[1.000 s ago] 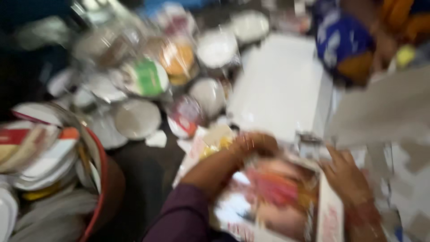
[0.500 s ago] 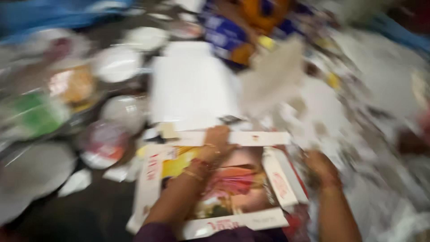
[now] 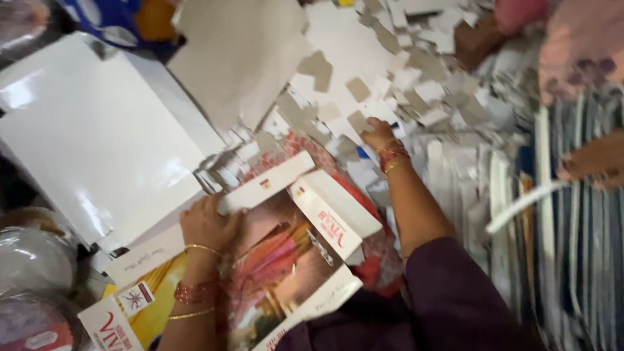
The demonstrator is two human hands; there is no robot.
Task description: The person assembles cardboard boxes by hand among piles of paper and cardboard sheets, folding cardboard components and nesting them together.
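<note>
Nearest the camera lies a flattened printed box [image 3: 286, 273], opened out with white flaps edged in red lettering and a pink, orange and yellow picture on its inner panel. A dark purple sleeve [image 3: 442, 299] covers the person's right arm at the bottom edge. The left hand [image 3: 211, 224], with bangles at the wrist, presses down on the box, its fingers curled over the edge of one long white flap [image 3: 266, 182]. A second white flap [image 3: 335, 214] stands tilted up just to the right of it.

To the left, stacked round plates in clear wrap [image 3: 32, 286] sit at the frame's edge. Above the box, a large glossy white sheet [image 3: 97, 136] lies flat, with a duller white sheet [image 3: 240, 52] overlapping it further back.

Farther out, the right hand [image 3: 377, 133] reaches into a heap of white and grey cardboard scraps [image 3: 403, 71]; its fingers bend down onto the pieces, though whether they grip one cannot be told. Upright white and dark strips [image 3: 552, 214] line the right side.
</note>
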